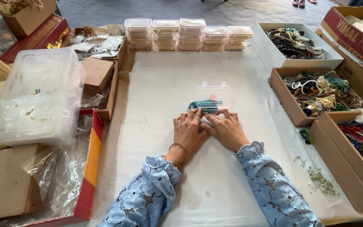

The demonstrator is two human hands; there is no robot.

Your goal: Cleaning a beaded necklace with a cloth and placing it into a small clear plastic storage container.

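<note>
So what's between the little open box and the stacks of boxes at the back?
Nothing: between the small clear box and the stacked boxes, the head view shows only bare white table cover.

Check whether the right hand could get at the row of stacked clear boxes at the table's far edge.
Probably yes: the right hand rests on the small open case, and only bare white cloth lies between it and the stacked boxes.

One camera only, worn on the person's head, looking steeply down and forward over the white cloth-covered table (164,84). It sits close: lacy light-blue sleeves fill the bottom edge, and both hands lie near the centre. The far edge of the view reaches a row of stacked clear plastic boxes (188,34) and grey floor beyond. Open cardboard boxes line both sides.
</note>
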